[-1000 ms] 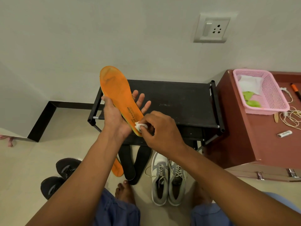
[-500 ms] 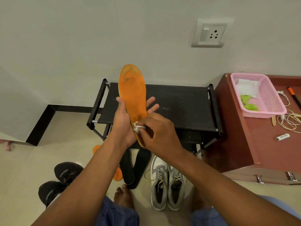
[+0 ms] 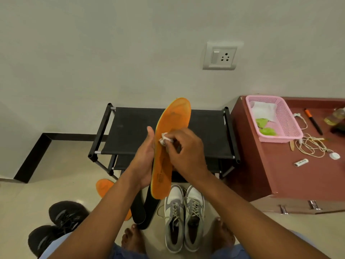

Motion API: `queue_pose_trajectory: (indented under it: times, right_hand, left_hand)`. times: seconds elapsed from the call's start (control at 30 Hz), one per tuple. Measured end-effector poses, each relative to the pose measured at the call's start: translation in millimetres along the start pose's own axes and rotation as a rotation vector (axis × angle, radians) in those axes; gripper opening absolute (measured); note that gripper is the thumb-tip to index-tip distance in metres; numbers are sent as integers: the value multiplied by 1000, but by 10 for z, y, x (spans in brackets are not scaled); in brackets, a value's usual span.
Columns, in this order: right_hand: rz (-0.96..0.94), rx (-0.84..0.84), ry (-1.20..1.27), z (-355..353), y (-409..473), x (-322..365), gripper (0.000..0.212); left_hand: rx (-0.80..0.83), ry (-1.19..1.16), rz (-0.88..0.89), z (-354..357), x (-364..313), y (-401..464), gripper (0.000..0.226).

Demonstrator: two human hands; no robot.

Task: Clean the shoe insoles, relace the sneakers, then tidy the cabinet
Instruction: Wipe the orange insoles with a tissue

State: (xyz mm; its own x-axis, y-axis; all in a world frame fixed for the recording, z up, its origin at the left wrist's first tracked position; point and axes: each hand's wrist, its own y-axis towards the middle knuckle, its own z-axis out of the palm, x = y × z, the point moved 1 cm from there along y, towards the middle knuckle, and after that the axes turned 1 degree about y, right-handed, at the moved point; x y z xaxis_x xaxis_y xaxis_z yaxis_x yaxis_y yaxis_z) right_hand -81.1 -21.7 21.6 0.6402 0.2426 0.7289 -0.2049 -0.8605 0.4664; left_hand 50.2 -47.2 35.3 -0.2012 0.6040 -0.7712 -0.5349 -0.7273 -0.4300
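While the left hand (image 3: 144,161) holds the orange insole (image 3: 169,144) up by its edge, the right hand (image 3: 183,152) pinches a small white wipe (image 3: 165,138) and presses it on the middle of the insole. Both hands are closed, one around the insole and one around the wipe. The insole stands almost straight up in the air, in front of the black shoe rack (image 3: 130,133).

This looks like the cleaning step, the first part of the job. Next, the wipe should rub up toward the toe end, where dark marks show, so the left hand needs to hold firm.

Down on the floor lie another orange insole (image 3: 103,186), partly hidden by the arm, and two black insoles (image 3: 144,212). The grey sneakers (image 3: 183,217) stand beside them and already have laces in. Black shoes (image 3: 61,227) sit off to the left.
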Motion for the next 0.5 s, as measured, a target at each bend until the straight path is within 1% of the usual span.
queue_pose_trajectory:
  times: [0.1,0.13,0.27,0.33,0.4,0.5]
  right_hand:
    - [-51,84,16,75,-77,78,12]
    - [-60,94,20,86,-85,87,13]
    - [-67,90,-8,65,-39,57,12]
    - [-2,40,-30,4,19,9,10]
    - [79,-48,-48,-89,92,-72,8]
    - [152,-192,-85,-265,217,-237,4]
  left_hand:
    - [-21,-31,10,-68,-35,15,90]
    - [-35,-25,13,-85,-41,22,89]
    - [-77,73,33,-75,-27,4,71]
    - [-59,114,35,-29,4,-19,66]
    - [-18,164,28,31,52,-40,63]
    - [68,207,-33,58,119,-28,59]
